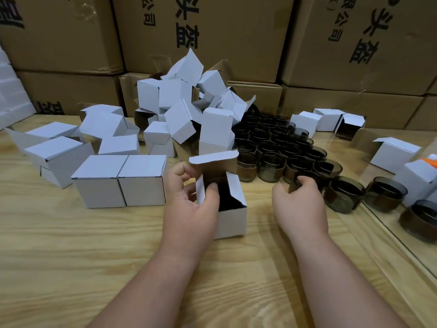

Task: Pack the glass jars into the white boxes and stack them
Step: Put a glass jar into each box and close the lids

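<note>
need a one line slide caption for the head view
Left hand holds an open white box while the right hand grips a dark glass jar.

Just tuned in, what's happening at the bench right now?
A person is packing smoked glass jars into white boxes on a wooden table. The left hand grips an open white box, its lid flap up and its inside dark. The right hand grips one glass jar at the front of the jar cluster. Two closed boxes sit side by side to the left, with a loose heap of boxes behind.
</note>
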Available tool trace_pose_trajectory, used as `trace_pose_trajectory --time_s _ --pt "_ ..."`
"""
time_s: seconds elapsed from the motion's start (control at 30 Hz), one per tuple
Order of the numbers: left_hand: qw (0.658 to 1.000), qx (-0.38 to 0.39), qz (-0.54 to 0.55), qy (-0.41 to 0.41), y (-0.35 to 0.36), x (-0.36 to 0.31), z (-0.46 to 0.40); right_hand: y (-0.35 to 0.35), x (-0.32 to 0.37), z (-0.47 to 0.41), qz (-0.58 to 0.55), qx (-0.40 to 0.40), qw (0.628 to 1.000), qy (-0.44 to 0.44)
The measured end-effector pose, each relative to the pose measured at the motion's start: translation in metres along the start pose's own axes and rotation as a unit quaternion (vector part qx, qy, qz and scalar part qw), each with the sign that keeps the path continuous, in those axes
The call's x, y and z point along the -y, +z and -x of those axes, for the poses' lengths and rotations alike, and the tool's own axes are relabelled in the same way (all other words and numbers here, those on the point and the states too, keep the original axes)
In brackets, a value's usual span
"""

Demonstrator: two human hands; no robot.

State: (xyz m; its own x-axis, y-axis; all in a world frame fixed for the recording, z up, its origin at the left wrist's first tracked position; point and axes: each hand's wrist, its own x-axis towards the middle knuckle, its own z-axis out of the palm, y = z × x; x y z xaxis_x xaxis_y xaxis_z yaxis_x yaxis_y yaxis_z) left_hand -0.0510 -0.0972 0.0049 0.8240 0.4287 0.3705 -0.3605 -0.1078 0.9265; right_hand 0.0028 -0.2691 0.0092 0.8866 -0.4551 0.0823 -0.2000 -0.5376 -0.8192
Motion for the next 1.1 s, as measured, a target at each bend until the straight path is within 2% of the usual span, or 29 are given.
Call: trace_pose_trajectory --time_s 0.23,0.4,0.6,0.93,1.0,1.1 --pt "0.993 0.038 -0.101 0.055 -0.005 0.000 -0.001 0.011 0.000 0.009 0.015 0.036 0.996 -0.075" --pt "0.987 0.113 -0.105 -0.036 -0.010 0.006 0.000 0.012 -0.001 0.009 0.024 0.030 0.994 -0.103" --pt "0.980 0.139 -0.144 0.000 -0.012 0.006 -0.003 0.009 -0.001 0.010 0.044 0.018 0.993 -0.108" --pt "0.982 0.141 -0.125 -0.012 -0.012 0.009 -0.003 0.011 -0.001 0.010 0.070 0.044 0.986 -0.142" --pt "0.985 0.129 -0.112 -0.020 -0.012 0.008 -0.004 0.011 -0.001 0.010 0.063 0.026 0.988 -0.140" --pt "0.988 0.116 -0.096 -0.021 -0.012 0.009 -0.003 0.009 0.002 0.011 -0.010 -0.031 0.987 -0.156"
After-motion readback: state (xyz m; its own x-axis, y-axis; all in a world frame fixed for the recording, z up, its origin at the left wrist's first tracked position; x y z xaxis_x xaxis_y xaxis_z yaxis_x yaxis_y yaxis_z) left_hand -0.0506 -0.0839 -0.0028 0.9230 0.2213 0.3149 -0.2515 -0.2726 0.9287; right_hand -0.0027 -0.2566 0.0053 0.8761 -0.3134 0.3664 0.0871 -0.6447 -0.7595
